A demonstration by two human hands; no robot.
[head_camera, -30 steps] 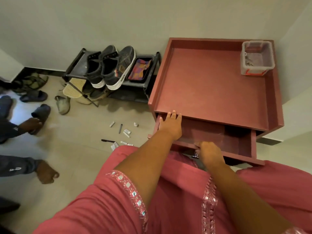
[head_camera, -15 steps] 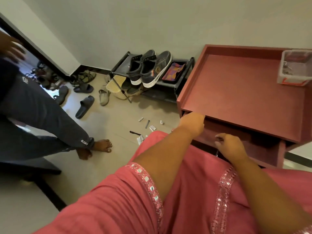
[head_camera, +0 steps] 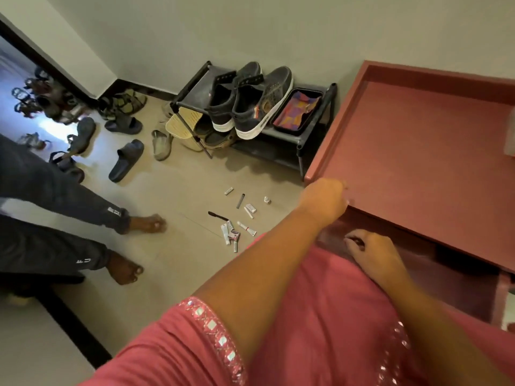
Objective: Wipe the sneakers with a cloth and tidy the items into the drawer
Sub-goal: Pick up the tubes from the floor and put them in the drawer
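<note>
A pair of dark grey sneakers [head_camera: 250, 101] with white soles stands on a low black shoe rack [head_camera: 309, 135] against the wall. Beside them on the rack a colourful cloth [head_camera: 296, 107] lies in a black tray. Several small tubes, a pen and a tiny bottle [head_camera: 237, 218] are scattered on the floor. The red cabinet [head_camera: 418, 151] has its drawer [head_camera: 418, 263] pulled open. My left hand [head_camera: 324, 201] is curled at the cabinet top's front left corner; its fingers are hidden. My right hand [head_camera: 367, 246] curls over the drawer's front edge.
Another person's legs and bare feet [head_camera: 125, 227] stand on the floor at the left. Slippers and sandals [head_camera: 126, 160] lie near the doorway. A clear plastic box [head_camera: 511, 135] sits at the cabinet top's right edge. My pink dress fills the foreground.
The view has swung left. My left hand moved from the drawer's edge up to the cabinet corner and curled. My right hand rose from the drawer's handle to its front edge. Another person came into view.
</note>
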